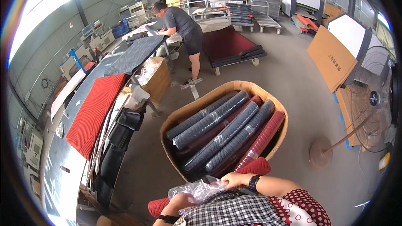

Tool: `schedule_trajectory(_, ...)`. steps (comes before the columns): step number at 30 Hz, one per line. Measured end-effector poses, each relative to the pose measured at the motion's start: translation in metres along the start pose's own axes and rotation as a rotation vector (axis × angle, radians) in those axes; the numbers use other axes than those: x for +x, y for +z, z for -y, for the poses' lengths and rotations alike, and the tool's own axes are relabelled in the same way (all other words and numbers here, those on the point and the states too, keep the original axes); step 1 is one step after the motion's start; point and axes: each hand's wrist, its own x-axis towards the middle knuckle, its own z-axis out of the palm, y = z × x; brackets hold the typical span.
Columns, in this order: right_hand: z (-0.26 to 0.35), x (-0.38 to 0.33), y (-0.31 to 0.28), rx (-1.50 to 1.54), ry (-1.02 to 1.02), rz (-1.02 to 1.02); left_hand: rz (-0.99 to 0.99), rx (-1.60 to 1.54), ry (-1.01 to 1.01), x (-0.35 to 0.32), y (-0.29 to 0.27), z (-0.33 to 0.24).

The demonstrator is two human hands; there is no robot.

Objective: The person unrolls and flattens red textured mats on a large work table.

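Note:
A red ribbed mat roll (256, 167) lies across the front of my body, its other end showing past my left wrist. Over its middle is a crumpled clear plastic bag (205, 189). My right hand (233, 180) is closed on the bag's edge, near the roll's right end. My left hand (182, 201) is at the bag's left side, its fingers mostly hidden behind the plastic. Just ahead stands a large cardboard box (168, 119) holding several plastic-wrapped rolls, dark grey-blue ones (222, 136) and a red one (264, 136) at the right side.
A long table (63, 171) on the left carries a red mat (94, 113) and a dark mat (135, 54). A person (182, 27) bends over its far end. A flat cart (234, 50) with dark red sheets stands beyond the box. At right are a pedestal fan (321, 152) and cardboard sheets (333, 58).

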Motion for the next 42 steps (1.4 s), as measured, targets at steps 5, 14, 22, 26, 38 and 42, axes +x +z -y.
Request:
schedule_trajectory(5,0.000,0.019,0.005,0.099,-0.085,-0.082,-0.270,-0.153,0.007,0.005,0.009,0.041)
schedule_trajectory(14,0.020,0.062,0.011,0.295,-0.049,-0.077,-0.193,-1.852,0.249,-0.006,-0.022,0.039)
schedule_trajectory(22,0.034,0.068,0.003,0.336,-0.003,-0.182,-0.358,-0.360,0.123,0.080,0.018,0.033)
schedule_trajectory(26,0.011,0.071,0.009,0.403,-0.084,-0.141,0.010,-0.310,0.305,0.132,0.055,0.011)
schedule_trajectory(38,-0.120,-0.086,-0.051,0.047,1.065,-0.607,-0.360,-1.367,-0.328,0.143,0.121,0.113)
schedule_trajectory(42,-0.179,-0.120,-0.029,0.358,1.046,-0.463,-0.320,-1.380,-0.441,0.146,0.126,0.103)
